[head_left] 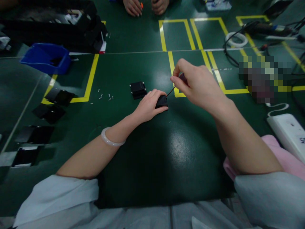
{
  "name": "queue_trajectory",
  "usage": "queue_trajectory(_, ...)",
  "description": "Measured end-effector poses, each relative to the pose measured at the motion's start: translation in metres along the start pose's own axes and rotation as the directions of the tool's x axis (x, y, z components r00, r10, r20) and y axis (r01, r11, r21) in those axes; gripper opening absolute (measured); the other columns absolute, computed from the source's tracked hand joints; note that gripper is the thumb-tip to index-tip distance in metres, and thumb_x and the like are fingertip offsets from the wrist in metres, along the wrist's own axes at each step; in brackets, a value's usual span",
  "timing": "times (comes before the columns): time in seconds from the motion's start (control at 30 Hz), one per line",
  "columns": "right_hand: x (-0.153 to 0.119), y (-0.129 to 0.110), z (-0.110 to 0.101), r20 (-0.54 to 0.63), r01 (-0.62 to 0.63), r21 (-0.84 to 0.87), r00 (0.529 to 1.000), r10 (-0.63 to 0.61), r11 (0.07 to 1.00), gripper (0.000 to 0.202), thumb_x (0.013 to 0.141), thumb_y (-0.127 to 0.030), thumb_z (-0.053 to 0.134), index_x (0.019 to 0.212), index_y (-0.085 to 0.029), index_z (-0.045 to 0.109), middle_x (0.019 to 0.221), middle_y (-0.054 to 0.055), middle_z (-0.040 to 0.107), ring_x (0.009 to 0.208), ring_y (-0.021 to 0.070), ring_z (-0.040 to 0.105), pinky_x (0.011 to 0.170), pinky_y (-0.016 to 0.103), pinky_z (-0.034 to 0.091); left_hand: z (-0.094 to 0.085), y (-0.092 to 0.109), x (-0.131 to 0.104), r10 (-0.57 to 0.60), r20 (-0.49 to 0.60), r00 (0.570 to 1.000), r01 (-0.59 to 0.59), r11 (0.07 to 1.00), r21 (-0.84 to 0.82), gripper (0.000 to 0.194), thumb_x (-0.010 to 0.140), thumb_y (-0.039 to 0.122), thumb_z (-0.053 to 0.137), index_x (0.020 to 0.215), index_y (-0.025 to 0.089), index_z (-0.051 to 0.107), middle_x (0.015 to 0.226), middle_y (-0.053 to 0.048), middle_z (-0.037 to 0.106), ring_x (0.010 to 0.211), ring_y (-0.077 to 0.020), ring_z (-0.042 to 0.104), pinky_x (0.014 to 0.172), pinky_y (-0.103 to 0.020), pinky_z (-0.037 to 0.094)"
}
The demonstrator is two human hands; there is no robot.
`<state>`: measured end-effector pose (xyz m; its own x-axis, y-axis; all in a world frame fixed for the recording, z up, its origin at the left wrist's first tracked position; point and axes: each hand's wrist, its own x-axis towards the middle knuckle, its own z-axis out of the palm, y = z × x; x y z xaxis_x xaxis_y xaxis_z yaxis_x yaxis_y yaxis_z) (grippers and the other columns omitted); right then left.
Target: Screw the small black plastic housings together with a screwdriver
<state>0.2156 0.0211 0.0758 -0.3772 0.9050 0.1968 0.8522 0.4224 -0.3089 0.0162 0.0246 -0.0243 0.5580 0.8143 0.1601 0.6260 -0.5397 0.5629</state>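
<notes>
My left hand grips a small black case against the green table, fingers on its far side and thumb on the near side. Closed around the handle of a screwdriver is my right hand, above and to the right. The thin shaft slants down to the case's far right corner, where the tip touches or nearly touches it. Much of the handle is hidden by my fingers. A second black case with shiny screws at its corners lies just beyond my left hand. Several loose screws are scattered farther left.
Black parts line the left side below a blue bin. Black trays are stacked at the far left. A white power strip and pink cloth lie right. Another person's hands show at the far edge.
</notes>
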Motion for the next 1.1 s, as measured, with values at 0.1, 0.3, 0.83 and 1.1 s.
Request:
queue_trajectory(0.1,-0.0005,-0.0015,-0.0007,0.012,0.0,0.0,1.0,0.0,1.0,0.019,0.1,-0.031,0.045,0.115,-0.024,0.055,0.089,0.007,0.069,0.085,0.0277,0.067,0.074,0.038,0.044,0.0004,-0.0007,0.0003,0.004,-0.001,1.0,-0.004,1.0,0.001,0.039,0.09,0.036,0.067,0.123,0.018,0.054,0.121,-0.012,0.06,0.115,-0.0285,0.057,0.103,-0.043,0.045)
queue_trajectory(0.3,-0.0006,0.0001,0.0017,-0.018,0.026,0.0,0.999,-0.026,1.0,0.02,0.101,-0.033,0.042,0.115,-0.024,0.054,0.09,0.006,0.07,0.083,0.0259,0.067,0.073,0.037,0.044,0.0002,-0.0012,0.0009,0.013,-0.001,1.0,-0.013,1.0,0.006,0.04,0.09,0.036,0.068,0.123,0.017,0.055,0.122,-0.012,0.06,0.114,-0.0286,0.057,0.102,-0.043,0.046)
queue_trajectory(0.83,-0.0004,-0.001,0.001,0.015,0.012,-0.051,1.0,-0.011,0.999,0.024,0.102,-0.038,0.041,0.112,-0.023,0.057,0.089,0.007,0.07,0.084,0.0269,0.067,0.073,0.037,0.043,-0.0002,-0.0014,0.0016,0.014,0.006,1.0,-0.014,1.0,0.013,0.041,0.09,0.037,0.068,0.123,0.017,0.055,0.122,-0.012,0.06,0.114,-0.0289,0.057,0.102,-0.043,0.046)
queue_trajectory(1.1,-0.0014,0.0016,0.0018,-0.003,0.056,0.048,0.998,-0.056,0.997,0.021,0.099,-0.033,0.043,0.114,-0.024,0.056,0.094,0.007,0.071,0.085,0.0266,0.067,0.076,0.038,0.045,-0.0004,-0.0012,0.0014,0.013,0.005,1.0,-0.013,1.0,0.005,0.04,0.09,0.037,0.067,0.123,0.017,0.055,0.122,-0.012,0.06,0.114,-0.0288,0.057,0.102,-0.043,0.046)
